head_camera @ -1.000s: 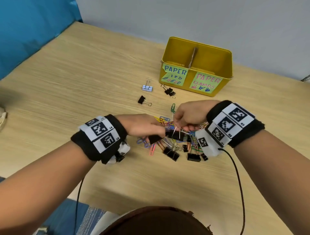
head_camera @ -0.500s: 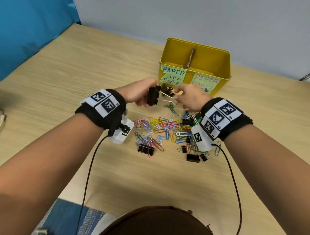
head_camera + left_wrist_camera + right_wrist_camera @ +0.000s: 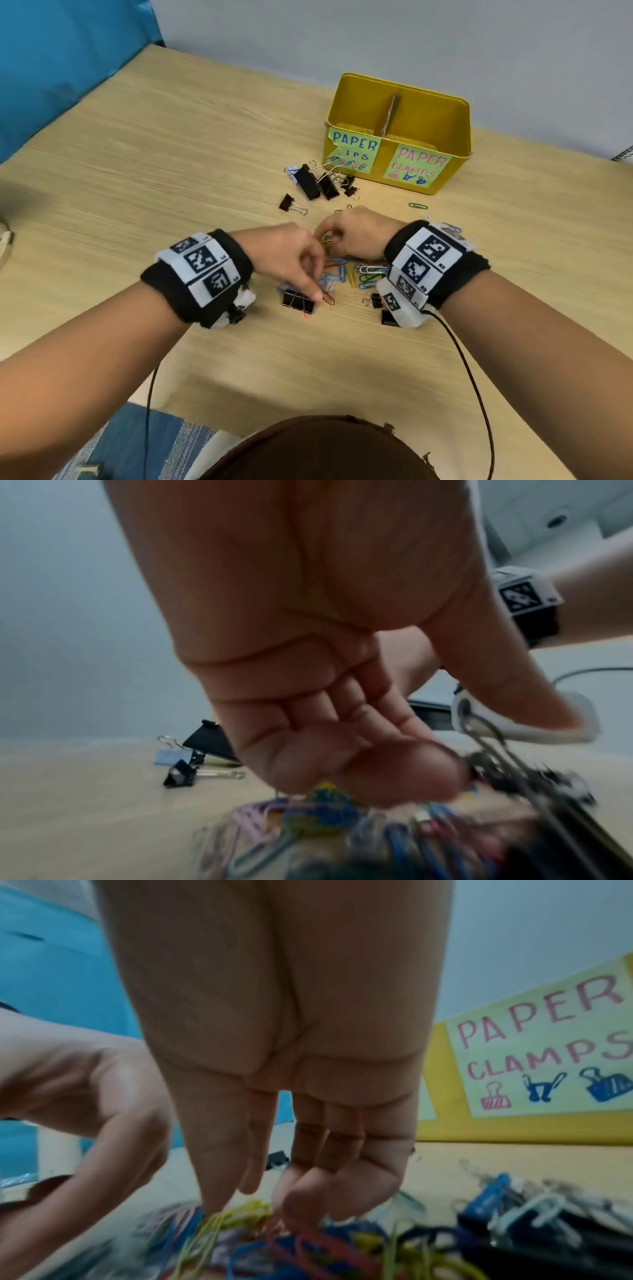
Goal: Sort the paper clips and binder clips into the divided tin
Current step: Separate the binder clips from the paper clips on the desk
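Observation:
The yellow divided tin stands at the back right, labelled PAPER CLIPS on the left and PAPER CLAMPS on the right. Several black binder clips lie on the table just in front of it. A pile of coloured paper clips lies between my hands. My left hand hangs over the pile with curled fingers, its tips beside a black binder clip; whether it holds anything is blurred. My right hand pinches yellow paper clips at the pile's far edge.
A small black binder clip lies alone left of the tin. Stray paper clips lie on the wood right of my right hand. More small binder clips sit under my right wrist. A cable trails from each wrist.
Both hands carried black binder clips from the pile up toward the tin, left them on the table in front of it, and came back down to the pile.

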Available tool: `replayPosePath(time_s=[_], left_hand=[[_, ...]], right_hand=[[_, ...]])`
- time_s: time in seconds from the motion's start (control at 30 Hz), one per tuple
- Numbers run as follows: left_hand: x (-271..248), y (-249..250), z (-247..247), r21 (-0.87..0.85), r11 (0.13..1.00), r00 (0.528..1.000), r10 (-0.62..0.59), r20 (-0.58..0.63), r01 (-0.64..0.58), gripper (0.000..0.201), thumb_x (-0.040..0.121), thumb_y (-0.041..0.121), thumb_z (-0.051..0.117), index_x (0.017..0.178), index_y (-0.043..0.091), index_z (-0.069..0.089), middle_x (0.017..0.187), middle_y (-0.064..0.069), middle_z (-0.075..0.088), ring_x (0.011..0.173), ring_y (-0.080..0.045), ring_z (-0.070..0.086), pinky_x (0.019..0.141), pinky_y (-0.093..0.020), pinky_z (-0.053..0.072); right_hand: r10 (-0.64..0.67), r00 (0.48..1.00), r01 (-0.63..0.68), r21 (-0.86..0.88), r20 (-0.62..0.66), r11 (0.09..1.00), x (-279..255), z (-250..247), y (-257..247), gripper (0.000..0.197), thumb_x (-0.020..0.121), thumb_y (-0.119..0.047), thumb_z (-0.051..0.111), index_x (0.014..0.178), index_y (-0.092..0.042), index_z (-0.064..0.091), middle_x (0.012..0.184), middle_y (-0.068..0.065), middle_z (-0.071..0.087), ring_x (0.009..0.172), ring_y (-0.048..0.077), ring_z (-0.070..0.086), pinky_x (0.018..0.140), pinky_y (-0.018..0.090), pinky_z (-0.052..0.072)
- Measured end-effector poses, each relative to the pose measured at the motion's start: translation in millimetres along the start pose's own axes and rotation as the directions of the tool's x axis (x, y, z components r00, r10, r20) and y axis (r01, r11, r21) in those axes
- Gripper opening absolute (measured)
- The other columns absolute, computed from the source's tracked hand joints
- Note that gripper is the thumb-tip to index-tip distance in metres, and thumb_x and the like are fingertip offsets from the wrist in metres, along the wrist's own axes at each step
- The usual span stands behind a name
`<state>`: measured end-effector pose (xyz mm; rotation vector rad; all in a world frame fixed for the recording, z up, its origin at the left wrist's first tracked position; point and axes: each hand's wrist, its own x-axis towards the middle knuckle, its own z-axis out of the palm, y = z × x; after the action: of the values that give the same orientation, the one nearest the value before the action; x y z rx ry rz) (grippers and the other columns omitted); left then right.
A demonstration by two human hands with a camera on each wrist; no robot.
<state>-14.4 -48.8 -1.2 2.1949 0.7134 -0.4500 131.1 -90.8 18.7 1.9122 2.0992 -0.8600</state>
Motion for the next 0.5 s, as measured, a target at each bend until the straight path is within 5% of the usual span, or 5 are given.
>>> replayPosePath(time_s=[0.1, 0.17, 0.23, 0.33, 0.5], left_hand=[[-7, -8, 10, 0.002, 0.998, 0.996, -0.060, 0.063, 0.060, 0.013, 0.070, 0.020, 0.077, 0.080, 0.014, 0.070, 0.059, 0.004, 0.059, 0.050, -0.019, 0.058, 0.051, -0.021, 0.045], [-14, -20, 3, -0.034, 0.993, 0.991, -0.111, 0.077, 0.114, 0.007, 0.072, 0.012, 0.076, 0.073, 0.012, 0.069, 0.055, 0.001, 0.059, 0.041, -0.011, 0.053, 0.042, -0.012, 0.042], [-22, -32, -10, -0.035, 0.988, 0.986, -0.146, 0.082, 0.150, 0.012, 0.071, 0.010, 0.076, 0.066, 0.015, 0.067, 0.052, -0.001, 0.058, 0.037, -0.004, 0.049, 0.041, -0.010, 0.040], [-30, -43, -35, -0.008, 0.977, 0.977, -0.212, -0.010, 0.212, 0.013, 0.070, 0.013, 0.077, 0.064, 0.020, 0.068, 0.046, 0.006, 0.057, 0.036, -0.002, 0.047, 0.046, -0.017, 0.038], [-27, -57, -60, 0.077, 0.947, 0.901, -0.269, -0.341, 0.312, 0.013, 0.076, 0.010, 0.070, 0.074, 0.022, 0.067, 0.081, -0.003, 0.068, 0.071, -0.014, 0.057, 0.067, -0.026, 0.042]], right_hand=[[-0.009, 0.997, 0.012, -0.035, 0.070, 0.999, 6, 10, -2, 0.038, 0.085, -0.014, 0.060, 0.123, -0.021, 0.059, 0.067, -0.017, 0.038, 0.085, 0.013, 0.043, 0.053, 0.014, 0.029], [0.019, 0.997, -0.015, -0.067, 0.069, 0.998, 8, 8, -1, 0.031, 0.086, -0.006, 0.053, 0.110, -0.019, 0.067, 0.069, -0.016, 0.046, 0.085, 0.017, 0.050, 0.057, 0.017, 0.037], [0.023, 1.000, -0.024, -0.076, -0.019, 0.997, 12, 6, -6, 0.033, 0.087, -0.003, 0.046, 0.106, -0.018, 0.069, 0.092, -0.003, 0.064, 0.096, 0.024, 0.059, 0.076, 0.024, 0.046], [-0.078, 0.994, 0.069, -0.117, -0.074, 0.991, 21, 15, -21, 0.057, 0.088, 0.003, 0.039, 0.135, -0.028, 0.048, 0.137, 0.005, 0.046, 0.125, 0.027, 0.045, 0.100, 0.039, 0.044], [-0.216, 0.908, 0.354, -0.384, 0.358, 0.853, 9, 26, -35, 0.066, 0.094, 0.003, 0.029, 0.150, -0.029, 0.016, 0.161, -0.006, -0.001, 0.147, 0.029, 0.007, 0.117, 0.042, 0.017]])
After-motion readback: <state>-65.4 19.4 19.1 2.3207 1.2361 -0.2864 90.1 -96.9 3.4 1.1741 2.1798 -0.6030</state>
